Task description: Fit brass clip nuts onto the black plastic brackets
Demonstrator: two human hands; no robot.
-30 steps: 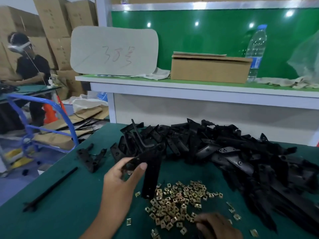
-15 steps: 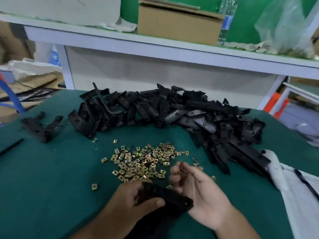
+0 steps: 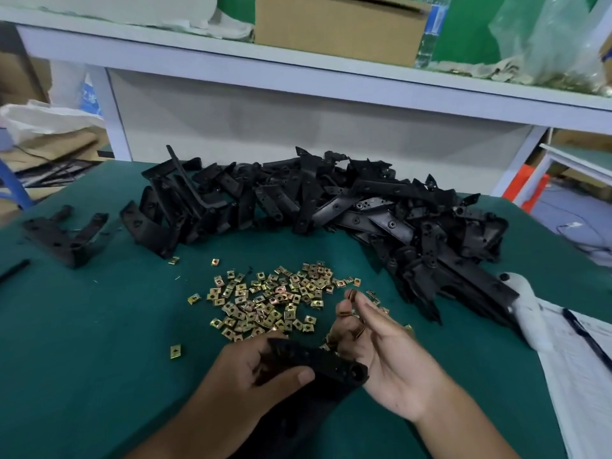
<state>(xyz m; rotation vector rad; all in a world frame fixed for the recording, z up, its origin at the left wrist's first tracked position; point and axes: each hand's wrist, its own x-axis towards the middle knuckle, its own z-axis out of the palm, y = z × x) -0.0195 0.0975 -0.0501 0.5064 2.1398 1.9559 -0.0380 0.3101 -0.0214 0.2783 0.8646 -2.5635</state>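
The left hand (image 3: pixel 251 376) comes in from the near edge, its fingers and thumb curled around a black bracket (image 3: pixel 326 366) held just above the green counter (image 3: pixel 82 342). The right hand (image 3: pixel 387 352) sits beside it, palm turned up, fingers (image 3: pixel 359 301) pinched together on a brass clip nut (image 3: pixel 353 295), with a few more nuts tucked among the curled fingers. The loose nuts (image 3: pixel 268 303) lie scattered just beyond both hands, and the big pile of brackets (image 3: pixel 331 207) runs across the far side of the counter, with two separate brackets (image 3: pixel 63 238) at the left. A sheet of paper (image 3: pixel 583 376) lies at the right; its print is too small to read, as is the bottle label on the shelf (image 3: pixel 298 77). Compared with half a second ago, the hands hold much the same pose; the bracket and pinched nut have barely shifted.
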